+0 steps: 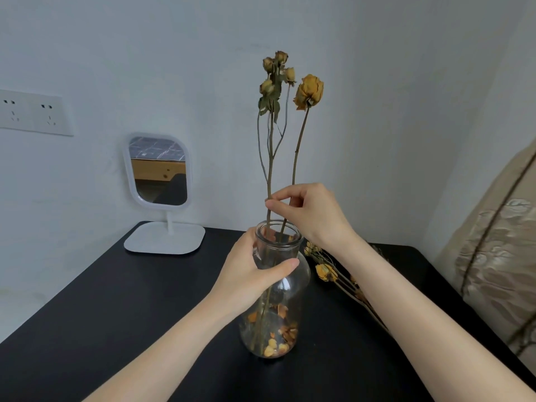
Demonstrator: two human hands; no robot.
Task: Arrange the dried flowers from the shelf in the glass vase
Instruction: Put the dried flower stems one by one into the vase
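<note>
Well inboard, left hand grips vase; right hand pinches stems.

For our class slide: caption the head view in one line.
Left hand steadies the glass vase while right hand pinches a dried flower stem standing in it.

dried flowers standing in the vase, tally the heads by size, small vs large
small buds: 4
large bloom: 1
total: 5
</note>
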